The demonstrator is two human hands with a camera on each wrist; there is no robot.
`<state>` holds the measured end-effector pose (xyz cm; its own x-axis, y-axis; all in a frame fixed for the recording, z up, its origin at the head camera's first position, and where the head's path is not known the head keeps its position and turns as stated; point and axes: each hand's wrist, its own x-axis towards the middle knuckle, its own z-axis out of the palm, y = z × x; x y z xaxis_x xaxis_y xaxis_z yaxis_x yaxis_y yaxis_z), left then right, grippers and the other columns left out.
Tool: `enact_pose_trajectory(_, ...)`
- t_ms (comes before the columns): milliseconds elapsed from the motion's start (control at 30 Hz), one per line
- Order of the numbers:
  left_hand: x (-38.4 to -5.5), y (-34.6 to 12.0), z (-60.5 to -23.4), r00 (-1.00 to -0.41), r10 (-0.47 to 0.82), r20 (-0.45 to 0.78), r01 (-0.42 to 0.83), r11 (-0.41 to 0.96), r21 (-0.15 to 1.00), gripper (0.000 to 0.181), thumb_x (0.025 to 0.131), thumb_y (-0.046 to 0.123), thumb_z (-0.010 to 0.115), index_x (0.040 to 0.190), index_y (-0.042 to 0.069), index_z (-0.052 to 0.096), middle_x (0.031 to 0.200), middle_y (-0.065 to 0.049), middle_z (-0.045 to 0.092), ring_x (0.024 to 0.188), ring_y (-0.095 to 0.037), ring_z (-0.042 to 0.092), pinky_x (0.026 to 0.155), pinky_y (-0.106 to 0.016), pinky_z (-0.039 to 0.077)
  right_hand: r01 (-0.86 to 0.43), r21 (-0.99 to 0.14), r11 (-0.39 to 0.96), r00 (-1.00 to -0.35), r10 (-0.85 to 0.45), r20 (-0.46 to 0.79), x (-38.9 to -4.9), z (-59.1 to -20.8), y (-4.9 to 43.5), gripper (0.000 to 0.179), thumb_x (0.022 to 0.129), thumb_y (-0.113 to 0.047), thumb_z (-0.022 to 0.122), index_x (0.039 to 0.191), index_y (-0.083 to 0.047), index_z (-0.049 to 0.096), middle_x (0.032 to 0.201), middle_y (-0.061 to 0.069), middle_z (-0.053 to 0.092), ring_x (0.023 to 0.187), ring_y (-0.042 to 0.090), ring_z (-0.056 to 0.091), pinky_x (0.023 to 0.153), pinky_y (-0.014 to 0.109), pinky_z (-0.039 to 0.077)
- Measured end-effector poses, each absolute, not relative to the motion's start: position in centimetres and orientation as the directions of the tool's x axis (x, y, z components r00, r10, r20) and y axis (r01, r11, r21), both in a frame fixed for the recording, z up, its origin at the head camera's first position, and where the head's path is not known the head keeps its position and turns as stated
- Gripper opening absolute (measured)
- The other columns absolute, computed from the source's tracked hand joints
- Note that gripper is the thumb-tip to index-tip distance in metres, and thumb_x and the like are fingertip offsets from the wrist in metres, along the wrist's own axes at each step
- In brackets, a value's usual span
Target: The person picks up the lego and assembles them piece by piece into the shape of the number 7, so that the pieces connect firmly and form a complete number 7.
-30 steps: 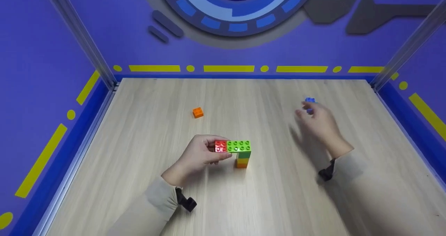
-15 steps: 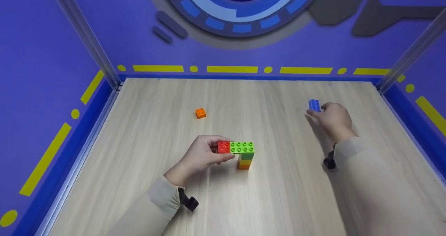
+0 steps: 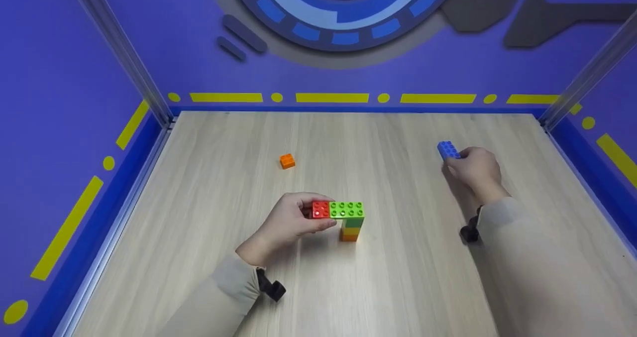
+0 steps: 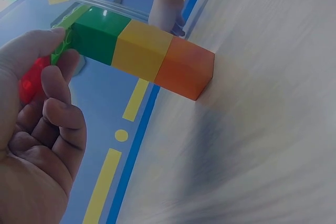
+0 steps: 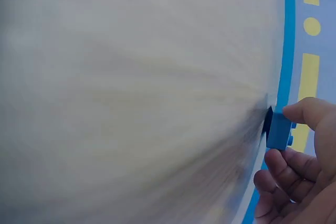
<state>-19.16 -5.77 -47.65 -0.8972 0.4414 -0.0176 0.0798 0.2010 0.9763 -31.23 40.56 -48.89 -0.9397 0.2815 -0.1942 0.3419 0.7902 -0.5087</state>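
Note:
My left hand grips the red brick at the left end of a small brick structure. A light green brick lies beside the red one as the top, and under its right end runs a column of a dark green, a yellow and an orange brick. At the back right, my right hand pinches a blue brick between thumb and fingers; the right wrist view shows this blue brick held at its sides, studs toward the palm.
A loose orange brick lies on the wooden table, back and left of the structure. Purple panels with yellow markings wall the table at the back and both sides. Black wrist cameras sit on both cuffs.
My right hand has reached the blue brick and taken hold of it, and the brick has turned slightly. My left hand keeps its grip on the structure.

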Motion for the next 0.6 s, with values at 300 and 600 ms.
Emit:
enact_pose_trajectory(300, -19.1, -5.8, -47.7, -0.899, 0.438, 0.005, 0.099, 0.192, 0.976, 0.039, 0.082, 0.023, 0.09, 0.119, 0.021, 0.077, 0.107, -0.002, 0.077, 0.088, -0.012, 0.068, 0.073, -0.02, 0.057, 0.193, -0.593, 0.781, -0.98, 0.182, -0.079, -29.5, -46.5, 38.4, 0.07, 0.097, -0.054, 0.064, 0.143, -0.001, 0.058, 0.138, 0.023, 0.063, 0.117, 0.037, 0.061, 0.098, 0.053, 0.053)
enact_pose_trajectory(600, -19.0, -5.9, -47.5, -0.899, 0.437, 0.014, 0.12, 0.216, 0.969, 0.038, 0.082, 0.027, 0.09, 0.117, 0.023, 0.077, 0.103, 0.001, 0.077, 0.086, -0.012, 0.066, 0.072, -0.02, 0.055, -0.042, -0.615, 0.787, -0.984, 0.073, 0.161, -26.7, -43.9, 34.2, 0.055, 0.096, -0.047, 0.068, 0.13, -0.004, 0.069, 0.113, 0.015, 0.071, 0.1, 0.029, 0.064, 0.071, 0.029, 0.051)
